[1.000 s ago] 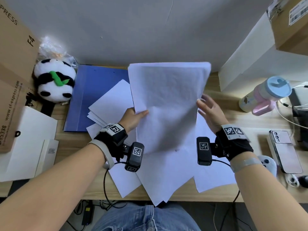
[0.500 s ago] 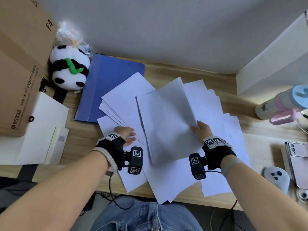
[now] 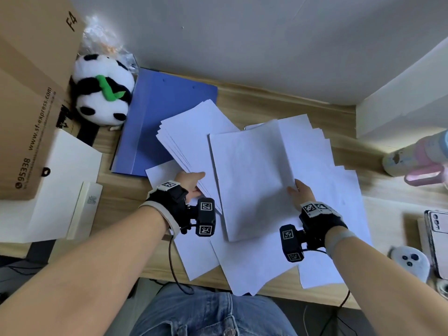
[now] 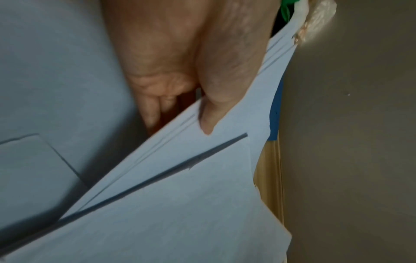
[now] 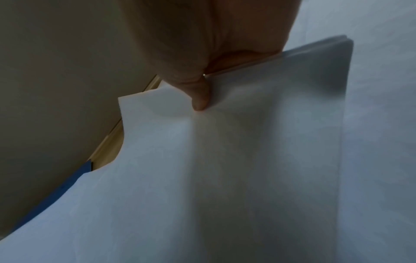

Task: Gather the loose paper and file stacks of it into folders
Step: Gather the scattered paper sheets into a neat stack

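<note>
White sheets of loose paper [image 3: 339, 190] lie spread over the wooden desk [image 3: 266, 105]. My right hand [image 3: 300, 192] pinches a squared stack of paper [image 3: 252, 180] at its right edge, thumb on top [image 5: 200, 99]; the stack [image 5: 247, 160] is lifted off the sheets below. My left hand [image 3: 191, 183] pinches the near corner of a fanned bundle of sheets [image 3: 194, 132], thumb on top [image 4: 209, 113] and fingers underneath. That fanned bundle [image 4: 180, 195] partly covers a blue folder [image 3: 157, 117] lying shut at the back left.
A panda plush toy [image 3: 101, 93] and a brown cardboard box [image 3: 29, 93] stand at the left, with white boxes [image 3: 60, 185] in front. A pink and blue bottle [image 3: 421, 161], a phone [image 3: 436, 236] and a small grey controller [image 3: 409, 260] sit at the right.
The stack held upright in both hands came down toward the desk. My left hand let go of it and took hold of the fanned bundle at the left; my right hand kept the stack.
</note>
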